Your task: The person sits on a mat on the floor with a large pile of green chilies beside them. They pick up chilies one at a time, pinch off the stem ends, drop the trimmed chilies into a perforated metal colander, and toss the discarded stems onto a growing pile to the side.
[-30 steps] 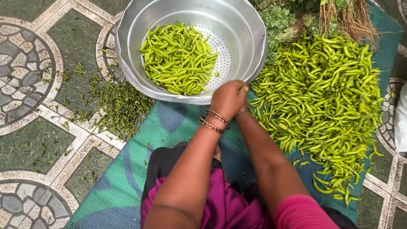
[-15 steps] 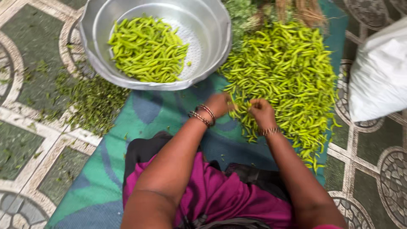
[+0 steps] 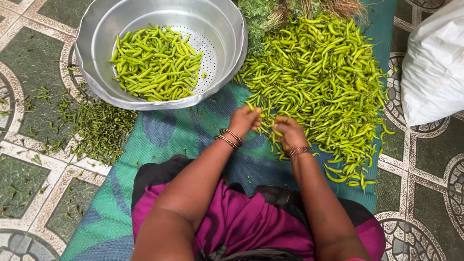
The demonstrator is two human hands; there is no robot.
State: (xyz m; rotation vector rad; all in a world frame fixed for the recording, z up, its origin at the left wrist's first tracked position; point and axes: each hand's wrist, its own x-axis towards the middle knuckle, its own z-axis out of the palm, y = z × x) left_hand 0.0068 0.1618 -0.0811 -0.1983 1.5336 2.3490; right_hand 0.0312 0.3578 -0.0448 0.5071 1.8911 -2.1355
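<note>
While the person sits on the green and blue woven mat (image 3: 159, 140), both hands meet at the near edge of the big heap of loose green chillies (image 3: 324, 82) spread across it. The left hand (image 3: 245, 121), with thin metal bangles (image 3: 229, 138) at the wrist, has its grip pinched shut on a single green chilli (image 3: 253, 108) whose tip pokes up from between the fingers. The right hand (image 3: 289, 132), also bangled, sits just beside it, touching the fringe of the heap; its fingers are curled in and pressed together, but I cannot tell what they pinch.

Beyond the hands and to their left stands a wide, round, silver-coloured metal basin (image 3: 227, 29) with a perforated bottom, resting partly on the mat and partly on the patterned tile floor (image 3: 34, 179). Inside it lies a smaller pile of green chillies (image 3: 157, 63), bunched toward the side away from the heap. Left of the basin, a scatter of dark green stems (image 3: 99, 128) lies on the floor tiles.

At the far side of the heap, a bundle of leafy green herbs with pale roots (image 3: 270, 12) touches the chillies. Right of the heap, off the mat, a bulging white sack (image 3: 432, 72) rests on the floor. The person wears a magenta garment (image 3: 241, 222) over dark cloth.
</note>
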